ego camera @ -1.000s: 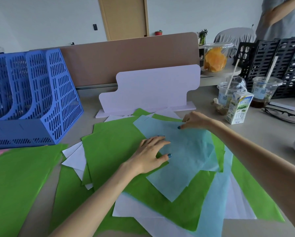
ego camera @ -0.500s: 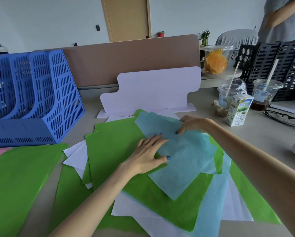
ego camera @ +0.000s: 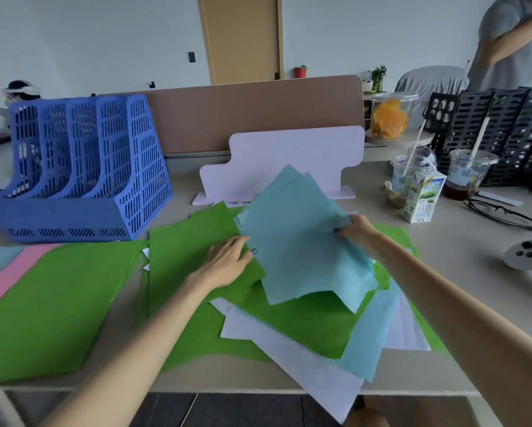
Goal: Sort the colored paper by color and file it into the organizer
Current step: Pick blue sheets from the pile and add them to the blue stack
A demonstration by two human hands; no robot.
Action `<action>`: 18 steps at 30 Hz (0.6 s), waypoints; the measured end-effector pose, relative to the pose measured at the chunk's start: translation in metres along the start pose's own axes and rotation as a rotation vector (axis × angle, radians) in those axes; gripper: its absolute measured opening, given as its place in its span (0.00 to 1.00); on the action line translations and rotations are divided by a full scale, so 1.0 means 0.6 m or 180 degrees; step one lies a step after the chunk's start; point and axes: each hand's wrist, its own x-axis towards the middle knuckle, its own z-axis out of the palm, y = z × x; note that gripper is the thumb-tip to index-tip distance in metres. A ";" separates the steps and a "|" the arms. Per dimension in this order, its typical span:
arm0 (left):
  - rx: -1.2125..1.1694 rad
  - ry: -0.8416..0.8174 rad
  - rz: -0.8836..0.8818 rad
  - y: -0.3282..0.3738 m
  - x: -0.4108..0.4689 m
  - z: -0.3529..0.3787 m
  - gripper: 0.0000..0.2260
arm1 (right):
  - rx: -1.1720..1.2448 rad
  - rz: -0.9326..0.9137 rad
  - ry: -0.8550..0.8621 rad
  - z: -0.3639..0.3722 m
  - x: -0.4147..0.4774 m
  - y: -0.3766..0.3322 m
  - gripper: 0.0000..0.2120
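The right hand (ego camera: 358, 233) pinches the light blue paper sheets (ego camera: 298, 241) by their right edge, tilted up over the green paper sheets (ego camera: 181, 257). The left hand (ego camera: 224, 266) lies straight-fingered on the green, at the blue sheets' left edge. The blue slotted plastic organizer (ego camera: 135, 180) stands well apart, rear left.

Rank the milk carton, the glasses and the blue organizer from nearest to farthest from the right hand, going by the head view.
1. The milk carton, just right of and beyond the right hand, which grips the light blue paper.
2. The glasses, farther right on the table.
3. The blue organizer, far across on the left side.
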 end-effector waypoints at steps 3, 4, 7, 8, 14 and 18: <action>-0.0088 -0.0071 -0.0170 -0.016 -0.008 -0.005 0.22 | 0.0137 -0.0031 0.0272 -0.005 -0.031 0.007 0.08; -0.0173 -0.0077 -0.0224 -0.017 -0.010 -0.008 0.22 | 0.0221 -0.0020 0.0330 -0.009 -0.042 0.008 0.08; -0.0558 0.0219 -0.0517 -0.005 -0.016 -0.012 0.19 | 0.0517 0.0034 0.0439 -0.018 -0.067 0.018 0.10; -0.0788 0.0426 -0.0549 0.007 -0.017 -0.015 0.19 | 0.0582 0.0058 0.0455 -0.022 -0.074 0.021 0.10; -0.3596 -0.0073 -0.1188 0.089 -0.021 -0.027 0.21 | 0.1090 0.0090 0.0381 -0.035 -0.112 0.025 0.10; -0.3720 -0.0243 -0.1198 0.121 -0.029 -0.011 0.13 | 0.1543 0.0198 0.0135 -0.033 -0.129 0.024 0.07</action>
